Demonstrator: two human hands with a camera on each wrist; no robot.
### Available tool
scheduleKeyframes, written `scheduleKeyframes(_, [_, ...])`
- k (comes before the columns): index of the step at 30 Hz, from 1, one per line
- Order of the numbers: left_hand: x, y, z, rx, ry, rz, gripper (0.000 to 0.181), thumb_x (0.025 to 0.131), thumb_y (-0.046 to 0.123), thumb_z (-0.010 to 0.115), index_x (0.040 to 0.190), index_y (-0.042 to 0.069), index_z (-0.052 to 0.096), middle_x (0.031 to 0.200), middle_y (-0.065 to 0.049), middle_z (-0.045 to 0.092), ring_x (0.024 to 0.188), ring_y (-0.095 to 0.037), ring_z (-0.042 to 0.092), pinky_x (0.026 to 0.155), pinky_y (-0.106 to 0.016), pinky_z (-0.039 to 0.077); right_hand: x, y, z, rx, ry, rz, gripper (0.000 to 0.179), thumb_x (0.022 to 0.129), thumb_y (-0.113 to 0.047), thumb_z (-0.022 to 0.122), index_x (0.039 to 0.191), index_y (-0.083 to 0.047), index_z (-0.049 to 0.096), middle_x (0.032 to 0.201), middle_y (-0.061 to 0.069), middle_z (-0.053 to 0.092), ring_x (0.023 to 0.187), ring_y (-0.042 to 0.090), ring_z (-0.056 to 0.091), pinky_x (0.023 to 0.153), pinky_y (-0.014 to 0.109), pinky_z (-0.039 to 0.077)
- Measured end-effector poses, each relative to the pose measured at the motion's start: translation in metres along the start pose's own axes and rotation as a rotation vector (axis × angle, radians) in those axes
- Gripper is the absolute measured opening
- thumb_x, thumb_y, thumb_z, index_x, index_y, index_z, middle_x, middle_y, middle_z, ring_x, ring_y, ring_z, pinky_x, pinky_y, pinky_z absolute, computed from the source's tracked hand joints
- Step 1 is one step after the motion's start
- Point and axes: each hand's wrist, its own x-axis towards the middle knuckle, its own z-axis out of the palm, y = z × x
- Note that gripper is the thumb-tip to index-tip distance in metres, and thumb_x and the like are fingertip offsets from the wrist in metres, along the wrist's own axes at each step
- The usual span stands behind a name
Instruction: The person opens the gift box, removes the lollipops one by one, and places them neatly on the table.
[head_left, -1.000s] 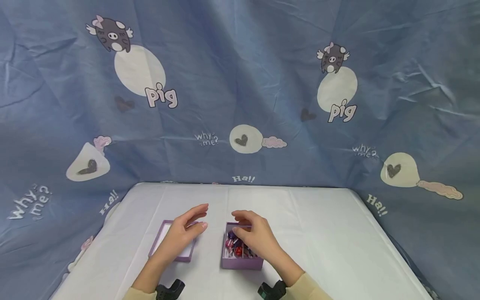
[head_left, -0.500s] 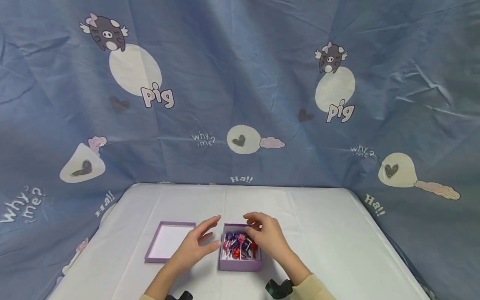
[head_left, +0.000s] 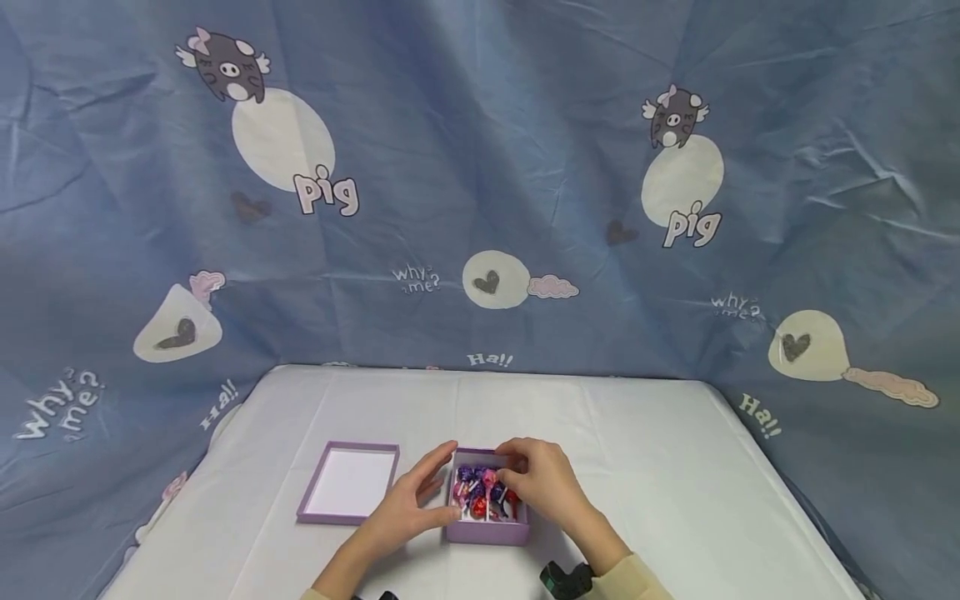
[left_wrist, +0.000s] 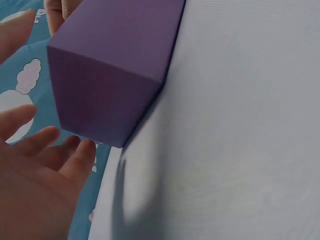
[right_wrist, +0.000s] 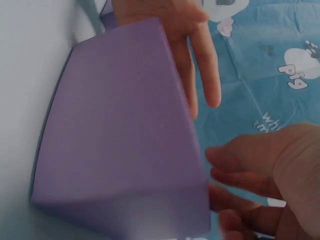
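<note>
1. The purple box [head_left: 487, 534] is the landmark; it stands upright, uncovered, on the white surface [head_left: 660, 500], between the two hands.
2. Wrapped lollipops [head_left: 479, 507], red, pink and dark purple, lie in the box; they overlap too much to count, and the right hand covers some.
3. The left hand [head_left: 408, 510] is just beside the box's left side, fingers extended and relaxed, released; whether its thumb touches the wall, I cannot tell.
4. The right hand [head_left: 546, 485] is over the box's right edge, released, fingers loosely bent with a gap between thumb and forefinger; whether the fingertips touch a sweet is hidden.
5. Left of the box lies a shallow purple-rimmed lid [head_left: 351, 483], white inside.
6. At the box's near right, a black wrist device [head_left: 567, 581] and a pale yellow sleeve [head_left: 632, 579] show, the sleeve cut off by the lower edge; their left counterparts barely enter.
7. Behind the box hangs a blue curtain [head_left: 420, 167] with pigs and lettering, some too creased to read.
8. Both wrist views show the box's outer walls, cropped, its contents out of sight.
</note>
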Motion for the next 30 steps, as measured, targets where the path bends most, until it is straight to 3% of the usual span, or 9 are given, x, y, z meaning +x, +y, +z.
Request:
scheduleKeyframes(8, [0.000, -0.005, 0.004, -0.060, -0.022, -0.022, 0.097, 0.084, 0.011, 0.082, 0.160, 0.028, 0.026, 0.167, -0.007, 0.017, 0.150, -0.031, 0.020, 0.119, -0.046, 0.030, 0.000, 0.008, -0.003, -0.004, -0.045, -0.015, 0.029, 0.081, -0.027, 0.085, 0.106, -0.015, 0.078, 0.077, -0.014, 0.062, 0.062, 0.007, 0.054, 0.052, 0.024, 0.046])
scheduleKeyframes(15, [0.001, -0.008, 0.006, -0.090, -0.035, -0.058, 0.100, 0.084, 0.007, 0.082, 0.161, 0.029, 0.021, 0.168, -0.004, 0.010, 0.152, -0.027, 0.014, 0.120, -0.042, 0.029, 0.000, 0.016, -0.002, -0.108, -0.009, -0.053, 0.032, 0.072, -0.039, 0.091, 0.095, -0.022, 0.078, 0.093, -0.006, 0.057, 0.082, 0.015, 0.054, 0.066, 0.027, 0.045])
scheduleKeyframes(22, [0.003, -0.011, 0.008, -0.141, -0.076, -0.047, 0.105, 0.083, 0.006, 0.082, 0.163, 0.020, 0.015, 0.169, -0.009, 0.005, 0.153, -0.028, 0.008, 0.119, -0.036, 0.029, -0.003, 0.014, -0.001, -0.199, 0.027, -0.040, 0.028, 0.068, -0.038, 0.094, 0.084, -0.023, 0.077, 0.085, -0.008, 0.053, 0.075, 0.010, 0.045, 0.059, 0.025, 0.041])
scheduleKeyframes(30, [0.003, -0.010, 0.008, -0.155, -0.081, -0.063, 0.111, 0.081, 0.008, 0.085, 0.163, 0.027, 0.012, 0.169, -0.008, 0.001, 0.153, -0.025, 0.005, 0.120, -0.036, 0.026, -0.004, 0.009, -0.001, -0.313, 0.073, -0.066, 0.025, 0.065, -0.037, 0.095, 0.077, -0.023, 0.078, 0.095, -0.005, 0.052, 0.083, 0.016, 0.045, 0.056, 0.027, 0.045])
